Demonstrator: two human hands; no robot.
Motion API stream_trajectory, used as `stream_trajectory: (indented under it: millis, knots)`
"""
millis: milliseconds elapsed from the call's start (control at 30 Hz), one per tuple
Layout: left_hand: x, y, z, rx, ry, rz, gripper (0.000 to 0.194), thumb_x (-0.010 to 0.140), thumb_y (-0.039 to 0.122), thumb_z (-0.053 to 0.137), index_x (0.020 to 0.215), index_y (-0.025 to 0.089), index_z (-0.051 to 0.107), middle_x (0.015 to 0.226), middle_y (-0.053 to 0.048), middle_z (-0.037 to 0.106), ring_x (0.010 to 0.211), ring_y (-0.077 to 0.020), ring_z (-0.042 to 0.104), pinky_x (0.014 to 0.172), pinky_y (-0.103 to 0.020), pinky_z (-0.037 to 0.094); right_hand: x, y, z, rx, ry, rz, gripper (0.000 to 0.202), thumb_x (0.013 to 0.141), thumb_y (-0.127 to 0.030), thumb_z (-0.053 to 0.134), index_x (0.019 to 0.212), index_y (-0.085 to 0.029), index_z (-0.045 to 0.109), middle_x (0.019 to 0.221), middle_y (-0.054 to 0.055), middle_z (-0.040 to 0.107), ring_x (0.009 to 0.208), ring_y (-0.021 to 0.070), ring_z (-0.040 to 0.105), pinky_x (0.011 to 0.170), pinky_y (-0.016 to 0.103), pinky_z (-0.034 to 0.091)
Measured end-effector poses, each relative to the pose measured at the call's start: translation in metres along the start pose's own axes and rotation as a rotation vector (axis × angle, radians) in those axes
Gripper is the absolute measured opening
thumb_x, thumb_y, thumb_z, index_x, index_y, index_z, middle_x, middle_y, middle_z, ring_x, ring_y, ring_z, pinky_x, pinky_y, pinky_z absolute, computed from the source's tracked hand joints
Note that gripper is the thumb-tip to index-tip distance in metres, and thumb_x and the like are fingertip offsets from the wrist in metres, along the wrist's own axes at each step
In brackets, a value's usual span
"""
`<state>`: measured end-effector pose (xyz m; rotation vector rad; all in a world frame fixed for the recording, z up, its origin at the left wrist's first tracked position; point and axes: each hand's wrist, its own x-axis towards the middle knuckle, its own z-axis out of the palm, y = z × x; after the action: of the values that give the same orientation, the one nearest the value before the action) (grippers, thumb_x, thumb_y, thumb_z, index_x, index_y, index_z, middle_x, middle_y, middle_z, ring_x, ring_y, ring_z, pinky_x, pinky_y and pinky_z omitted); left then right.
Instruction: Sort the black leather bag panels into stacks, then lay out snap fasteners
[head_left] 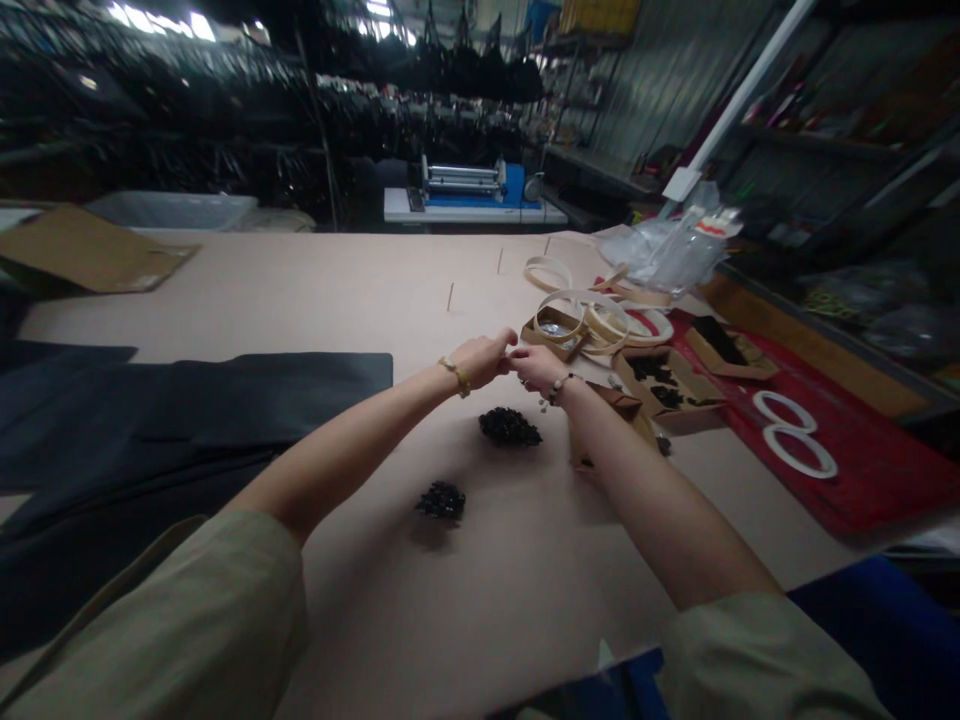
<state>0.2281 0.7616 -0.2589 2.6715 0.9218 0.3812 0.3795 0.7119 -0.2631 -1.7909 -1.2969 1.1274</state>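
Note:
My left hand (482,359) and my right hand (541,368) meet fingertip to fingertip over the middle of the table. Both have their fingers closed in a pinch; whatever sits between them is too small or hidden to make out. Just below them lies a pile of small shiny black pieces (508,427). A smaller black pile (441,500) rests nearer to me on the left. Close behind my right hand stands a small cardboard box (574,345) with something silvery inside. My right forearm partly covers another cardboard box (581,440).
Pale strip rings (609,325) and an open box of black pieces (667,385) lie to the right. Two white rings (799,450) rest on a red sheet (885,480). Dark fabric (300,400) covers the table's left. A blue roller machine (480,185) stands beyond the far edge.

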Motion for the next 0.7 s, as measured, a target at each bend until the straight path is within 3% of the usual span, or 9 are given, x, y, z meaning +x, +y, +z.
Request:
stream_trajectory:
  millis: [133, 267, 367, 467, 567, 633, 700]
  knots:
    - [-0.004, -0.003, 0.003, -0.227, 0.098, -0.011, 0.038, 0.084, 0.026, 0.071, 0.115, 0.016, 0.052, 0.091, -0.009, 0.072, 0.085, -0.0235, 0.066, 0.071, -0.028, 0.043, -0.007, -0.001, -0.009, 0.277, -0.174, 0.019, 0.04, 0.07, -0.044, 0.081, 0.077, -0.015, 0.054, 0.061, -0.005, 0.038, 0.048, 0.0036, 0.026, 0.038, 0.017, 0.016]
    - [-0.005, -0.001, 0.016, -0.774, 0.229, -0.006, 0.034, 0.072, 0.024, 0.079, 0.082, 0.016, 0.048, 0.079, -0.003, 0.069, 0.075, -0.0157, 0.066, 0.067, -0.024, 0.045, -0.012, 0.001, -0.018, 0.444, -0.271, 0.062, 0.042, 0.071, -0.042, 0.081, 0.076, -0.017, 0.047, 0.059, -0.007, 0.034, 0.047, 0.0044, 0.022, 0.038, 0.017, 0.011]
    - [-0.001, 0.003, 0.023, -1.097, 0.224, -0.014, 0.037, 0.068, 0.024, 0.08, 0.078, 0.015, 0.045, 0.071, -0.002, 0.066, 0.065, -0.0121, 0.063, 0.058, -0.021, 0.043, -0.014, 0.002, -0.024, 0.494, -0.328, 0.078, 0.038, 0.078, -0.041, 0.074, 0.077, -0.018, 0.045, 0.057, -0.008, 0.029, 0.046, 0.005, 0.015, 0.038, 0.016, 0.008]
    - [0.006, 0.002, 0.027, -1.244, 0.243, -0.135, 0.04, 0.068, 0.03, 0.081, 0.084, 0.015, 0.048, 0.075, -0.004, 0.068, 0.064, -0.0126, 0.065, 0.054, -0.02, 0.042, -0.014, 0.003, -0.036, 0.446, -0.317, 0.045, 0.03, 0.086, -0.042, 0.065, 0.081, -0.018, 0.048, 0.058, -0.008, 0.027, 0.046, 0.0054, 0.015, 0.039, 0.016, 0.011]
    - [0.014, -0.011, 0.035, -1.146, 0.295, -0.333, 0.039, 0.071, 0.033, 0.081, 0.088, 0.015, 0.052, 0.08, -0.006, 0.069, 0.066, -0.0131, 0.065, 0.057, -0.023, 0.045, -0.006, 0.009, -0.051, 0.005, -0.106, 0.061, 0.028, 0.091, -0.043, 0.058, 0.086, -0.016, 0.058, 0.057, -0.006, 0.032, 0.047, 0.0064, 0.026, 0.042, 0.018, 0.022]
    - [0.017, -0.023, 0.045, -0.82, 0.23, -0.44, 0.036, 0.068, 0.033, 0.083, 0.085, 0.014, 0.058, 0.079, -0.006, 0.069, 0.067, -0.0146, 0.064, 0.061, -0.025, 0.047, 0.003, 0.014, -0.058, -0.37, 0.063, 0.125, 0.027, 0.082, -0.038, 0.071, 0.083, -0.012, 0.064, 0.057, -0.002, 0.043, 0.053, 0.0098, 0.042, 0.05, 0.022, 0.036]
    - [0.019, -0.034, 0.056, -0.466, 0.106, -0.489, 0.035, 0.063, 0.036, 0.086, 0.082, 0.015, 0.065, 0.081, -0.008, 0.07, 0.075, -0.0186, 0.065, 0.066, -0.028, 0.048, 0.012, 0.019, -0.06, -0.668, 0.153, 0.189, 0.028, 0.065, -0.027, 0.084, 0.079, -0.009, 0.067, 0.064, 0.006, 0.056, 0.069, 0.0182, 0.058, 0.064, 0.028, 0.046]
